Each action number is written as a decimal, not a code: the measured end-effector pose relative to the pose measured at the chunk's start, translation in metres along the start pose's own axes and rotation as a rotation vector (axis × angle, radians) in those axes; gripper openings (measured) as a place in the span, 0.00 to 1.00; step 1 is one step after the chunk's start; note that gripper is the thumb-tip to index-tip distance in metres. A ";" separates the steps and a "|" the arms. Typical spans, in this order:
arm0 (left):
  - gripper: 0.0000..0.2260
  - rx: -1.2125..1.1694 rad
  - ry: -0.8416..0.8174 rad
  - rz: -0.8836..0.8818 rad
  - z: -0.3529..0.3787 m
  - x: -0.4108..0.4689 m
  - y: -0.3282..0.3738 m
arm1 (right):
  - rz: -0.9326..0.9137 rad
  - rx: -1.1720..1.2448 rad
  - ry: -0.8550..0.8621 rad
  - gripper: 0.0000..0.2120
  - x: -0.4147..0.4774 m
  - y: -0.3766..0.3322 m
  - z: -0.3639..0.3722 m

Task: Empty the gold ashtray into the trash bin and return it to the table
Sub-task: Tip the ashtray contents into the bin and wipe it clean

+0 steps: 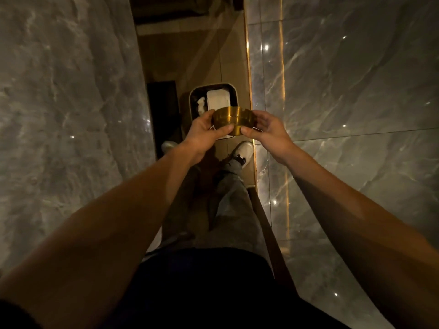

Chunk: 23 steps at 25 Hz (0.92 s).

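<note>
I hold the round gold ashtray (231, 119) between both hands, tipped away from me so its side wall faces the camera. My left hand (206, 130) grips its left side and my right hand (266, 131) grips its right side, thumbs under the near edge. Directly below and beyond it stands the open trash bin (193, 93), a dark rounded-square bin with a pale rim, holding a white box and crumpled white paper. The ashtray's inside is hidden from view.
A grey marble table surface (71, 103) fills the left. A glossy marble floor (356, 91) with a glowing gold strip (249, 67) lies to the right. My legs and white shoes (244, 150) stand in the narrow tan-floored gap just before the bin.
</note>
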<state>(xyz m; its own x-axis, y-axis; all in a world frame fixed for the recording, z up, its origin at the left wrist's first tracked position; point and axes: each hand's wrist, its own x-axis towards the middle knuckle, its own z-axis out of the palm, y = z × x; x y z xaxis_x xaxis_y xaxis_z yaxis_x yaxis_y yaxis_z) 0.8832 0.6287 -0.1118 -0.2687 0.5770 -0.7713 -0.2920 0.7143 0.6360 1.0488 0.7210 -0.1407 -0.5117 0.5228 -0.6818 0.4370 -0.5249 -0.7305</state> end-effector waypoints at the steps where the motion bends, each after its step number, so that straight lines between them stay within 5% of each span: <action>1: 0.15 -0.017 0.015 -0.012 0.002 0.010 -0.010 | 0.006 -0.005 -0.007 0.28 0.011 0.011 -0.002; 7: 0.18 -0.103 0.081 -0.110 0.015 0.068 -0.063 | 0.084 0.024 -0.070 0.26 0.066 0.067 -0.011; 12: 0.09 -0.155 0.203 -0.167 0.021 0.113 -0.094 | 0.112 0.095 -0.058 0.20 0.102 0.106 -0.009; 16: 0.18 -0.191 0.233 -0.217 0.016 0.143 -0.116 | 0.129 0.095 -0.061 0.17 0.135 0.128 -0.001; 23: 0.10 -0.188 0.284 -0.237 -0.005 0.196 -0.141 | 0.167 0.034 -0.033 0.20 0.187 0.156 0.025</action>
<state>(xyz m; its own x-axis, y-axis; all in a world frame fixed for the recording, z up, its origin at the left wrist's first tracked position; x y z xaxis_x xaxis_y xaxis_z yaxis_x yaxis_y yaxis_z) 0.8671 0.6392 -0.3528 -0.4085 0.2542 -0.8767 -0.5315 0.7146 0.4548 1.0028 0.7205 -0.3812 -0.4583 0.4043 -0.7915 0.4930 -0.6254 -0.6049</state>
